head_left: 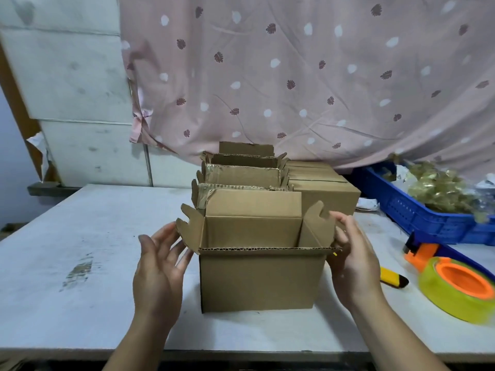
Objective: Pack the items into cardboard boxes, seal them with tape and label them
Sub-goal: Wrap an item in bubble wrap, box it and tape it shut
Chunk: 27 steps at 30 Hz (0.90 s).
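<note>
An open cardboard box [257,279] stands on the white table [80,236] right in front of me, its top flaps up and nothing visible inside. My left hand [158,266] hovers beside the box's left flap with fingers straight, barely touching it. My right hand [351,253] is at the right side, its fingers curled round the right flap's edge. Behind it stands a row of several more open boxes [241,178], with closed boxes [324,191] to their right. A yellow tape roll on an orange dispenser [458,285] lies at the right.
A blue plastic crate [417,212] holding clear-wrapped golden items [439,188] sits at the back right. A yellow and black utility knife [393,281] lies between the box and the tape. A pink patterned curtain [294,76] hangs behind the table.
</note>
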Available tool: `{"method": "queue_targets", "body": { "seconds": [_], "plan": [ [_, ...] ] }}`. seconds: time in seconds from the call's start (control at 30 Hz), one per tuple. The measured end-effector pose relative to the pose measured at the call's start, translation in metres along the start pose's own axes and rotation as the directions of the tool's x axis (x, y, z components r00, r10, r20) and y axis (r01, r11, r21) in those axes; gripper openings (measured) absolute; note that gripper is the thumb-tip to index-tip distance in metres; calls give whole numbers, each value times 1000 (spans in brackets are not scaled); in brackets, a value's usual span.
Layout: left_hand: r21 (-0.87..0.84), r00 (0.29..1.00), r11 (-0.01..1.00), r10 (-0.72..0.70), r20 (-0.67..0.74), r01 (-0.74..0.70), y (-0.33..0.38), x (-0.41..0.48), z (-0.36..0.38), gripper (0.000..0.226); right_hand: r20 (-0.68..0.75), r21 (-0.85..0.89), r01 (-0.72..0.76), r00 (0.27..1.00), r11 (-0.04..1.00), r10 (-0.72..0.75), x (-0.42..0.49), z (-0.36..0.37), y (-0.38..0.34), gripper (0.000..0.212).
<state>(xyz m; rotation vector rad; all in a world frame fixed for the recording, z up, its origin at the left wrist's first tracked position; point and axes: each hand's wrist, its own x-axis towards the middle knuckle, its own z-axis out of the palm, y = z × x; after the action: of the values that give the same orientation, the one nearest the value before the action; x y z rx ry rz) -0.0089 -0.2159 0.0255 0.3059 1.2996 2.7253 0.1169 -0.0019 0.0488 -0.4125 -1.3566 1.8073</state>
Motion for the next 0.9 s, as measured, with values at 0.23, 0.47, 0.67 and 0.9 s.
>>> {"method": "queue_targets", "body": {
  "seconds": [0.23, 0.47, 0.67, 0.9],
  "plan": [
    [354, 879, 850, 231, 417, -391, -15, -10, -4, 85, 210, -289, 244, 960, 926, -187, -16, 3, 22, 71],
    [549, 766, 560, 285, 577, -621, -14, 3, -19, 65, 330, -395, 453, 882, 800, -336, -10, -8, 41, 82],
    [521, 800, 622, 338, 495, -585, -18, 3, -13, 44, 329, -324, 424, 889, 846, -320, -4, -9, 45, 73],
    [485, 895, 761, 289, 340, -430, -18, -4, 4, 28, 240, -379, 387, 918, 841, -314, -5, -4, 45, 42]
  ]
}}
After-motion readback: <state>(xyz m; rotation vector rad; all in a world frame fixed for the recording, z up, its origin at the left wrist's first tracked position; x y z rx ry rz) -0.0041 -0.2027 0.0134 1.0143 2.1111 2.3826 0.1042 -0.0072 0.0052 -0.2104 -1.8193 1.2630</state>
